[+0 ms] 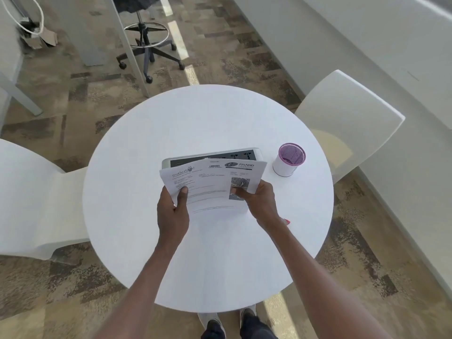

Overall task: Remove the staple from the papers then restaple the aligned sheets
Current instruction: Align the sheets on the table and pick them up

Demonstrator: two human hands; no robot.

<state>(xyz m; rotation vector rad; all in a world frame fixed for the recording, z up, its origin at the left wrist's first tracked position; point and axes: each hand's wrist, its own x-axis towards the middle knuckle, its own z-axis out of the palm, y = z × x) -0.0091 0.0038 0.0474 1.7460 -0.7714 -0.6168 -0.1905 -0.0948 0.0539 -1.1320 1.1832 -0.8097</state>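
Note:
Printed white papers are held up over the middle of the round white table. My left hand grips their left edge, thumb on the front sheet. My right hand grips the right edge, thumb over a small photo on the page. The sheets fan apart slightly at the top. A small red object peeks out from behind my right wrist on the table; I cannot tell what it is. No staple is visible at this size.
A grey power-socket panel sits in the table behind the papers. A white cup with a purple mesh inside stands at the right. White chairs flank the table. An office stool stands on the carpet beyond.

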